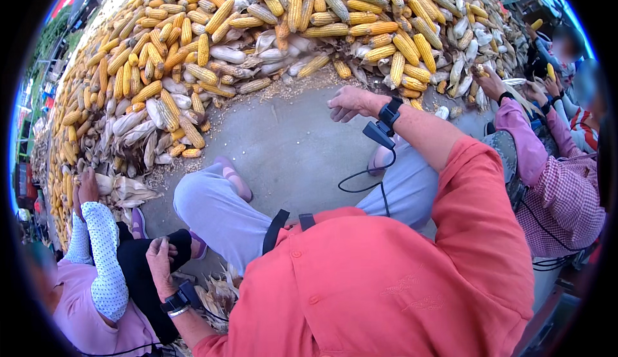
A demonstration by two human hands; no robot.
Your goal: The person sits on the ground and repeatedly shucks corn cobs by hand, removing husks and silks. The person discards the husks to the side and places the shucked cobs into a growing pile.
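Observation:
My right hand hangs over the bare concrete floor, just short of the near edge of a large heap of corn cobs. Its fingers droop, slightly apart, and I see no cob in them. A yellow cob lies on the ground a little beyond it. My left hand is low at my left side, fingers loosely bent with nothing visible in them. Below it, dry corn husks lie on the ground beside my hip. Both wrists wear black straps with cabled devices.
Most heap cobs are bare and yellow; pale husked ones lie along its foot. At left, a co-worker's hands are at the heap beside a husk bundle. At right, another person's hand holds a cob. A black cable loops above my leg.

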